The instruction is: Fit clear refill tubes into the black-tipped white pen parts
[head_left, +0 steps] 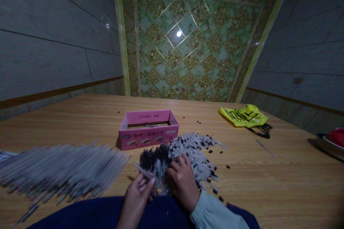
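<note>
My left hand [138,189] is closed in a pinch on a thin pale tube [145,174] that slants up to the left. My right hand [182,179] rests with curled fingers on a heap of small white and black parts [196,150] at the table's near edge; what its fingers hold is hidden. Just ahead of both hands stands a bunch of dark-tipped thin sticks [156,157]. A wide spread of grey tubes [59,168] lies to the left of my left hand.
An open pink cardboard box [147,139] stands behind the heap on the wooden table [268,182]. A yellow bag [243,115] with black handles lies at the back right. A metal dish [330,145] with something red sits at the right edge. Small black bits are scattered about.
</note>
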`<action>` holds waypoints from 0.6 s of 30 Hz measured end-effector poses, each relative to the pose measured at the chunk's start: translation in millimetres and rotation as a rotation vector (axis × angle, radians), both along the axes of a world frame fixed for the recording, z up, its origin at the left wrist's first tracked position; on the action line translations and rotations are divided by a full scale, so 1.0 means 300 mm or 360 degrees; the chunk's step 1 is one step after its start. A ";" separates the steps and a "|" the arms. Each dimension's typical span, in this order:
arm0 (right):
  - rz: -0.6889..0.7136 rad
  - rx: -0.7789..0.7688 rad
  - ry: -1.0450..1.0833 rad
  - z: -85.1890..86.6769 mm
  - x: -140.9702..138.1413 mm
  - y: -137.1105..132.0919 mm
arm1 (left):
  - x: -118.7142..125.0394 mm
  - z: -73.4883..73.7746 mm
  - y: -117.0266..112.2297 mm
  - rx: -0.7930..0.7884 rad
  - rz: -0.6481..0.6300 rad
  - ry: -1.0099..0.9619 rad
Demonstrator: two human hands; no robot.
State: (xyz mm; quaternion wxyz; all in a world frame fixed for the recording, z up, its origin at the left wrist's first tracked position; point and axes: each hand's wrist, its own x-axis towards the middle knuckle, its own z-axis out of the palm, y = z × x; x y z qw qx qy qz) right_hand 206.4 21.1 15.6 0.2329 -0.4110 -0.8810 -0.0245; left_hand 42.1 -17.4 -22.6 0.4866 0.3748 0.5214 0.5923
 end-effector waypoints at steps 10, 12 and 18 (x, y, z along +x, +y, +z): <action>-0.0073 -0.0013 0.0014 0.022 -0.014 -0.021 | 0.005 0.015 -0.005 -0.0015 0.0003 -0.0015; -0.0090 -0.0006 -0.0019 0.017 -0.021 -0.021 | 0.005 0.017 -0.004 -0.0014 0.0012 -0.0006; -0.0230 0.0036 0.0081 -0.002 -0.018 -0.013 | 0.000 0.013 -0.001 -0.0010 0.0029 -0.0026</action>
